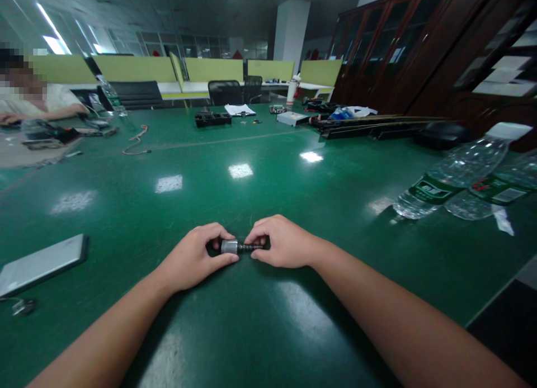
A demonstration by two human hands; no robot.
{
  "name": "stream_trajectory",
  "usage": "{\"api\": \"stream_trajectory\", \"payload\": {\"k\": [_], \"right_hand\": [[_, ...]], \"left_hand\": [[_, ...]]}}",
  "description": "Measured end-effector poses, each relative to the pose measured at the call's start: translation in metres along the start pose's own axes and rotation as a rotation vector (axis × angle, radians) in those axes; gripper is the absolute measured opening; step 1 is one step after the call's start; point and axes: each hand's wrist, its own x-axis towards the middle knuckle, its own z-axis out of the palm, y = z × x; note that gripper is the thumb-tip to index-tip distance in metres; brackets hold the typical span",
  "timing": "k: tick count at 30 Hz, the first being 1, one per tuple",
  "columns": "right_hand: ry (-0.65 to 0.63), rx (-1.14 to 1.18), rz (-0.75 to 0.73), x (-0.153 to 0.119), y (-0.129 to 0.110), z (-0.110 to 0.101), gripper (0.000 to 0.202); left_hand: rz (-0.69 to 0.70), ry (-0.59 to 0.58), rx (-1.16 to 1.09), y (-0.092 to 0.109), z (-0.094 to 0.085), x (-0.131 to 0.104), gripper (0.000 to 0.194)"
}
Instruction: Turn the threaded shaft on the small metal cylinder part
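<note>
We're pinching metal cylinder (229,246) in left hand (191,260), ridged rod (247,247) in right hand (289,244), at green table (268,189) — rod tip hard to see, grey slab (44,263) cut off at left — open room ahead

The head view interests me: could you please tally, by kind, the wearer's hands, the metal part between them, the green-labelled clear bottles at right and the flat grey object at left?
Hands (left hand and right hand): 2
Metal part: 1
Green-labelled clear bottles: 2
Flat grey object: 1
Total: 6
</note>
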Motion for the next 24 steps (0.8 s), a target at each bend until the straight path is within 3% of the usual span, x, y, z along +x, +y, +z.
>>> {"api": "stream_trajectory", "payload": {"k": [24], "right_hand": [[-0.031,0.045,0.04,-0.0035,0.0062,-0.0075,0.02]], "left_hand": [[-0.011,0.027,-0.003,-0.0043,0.0,-0.0032,0.023]]}}
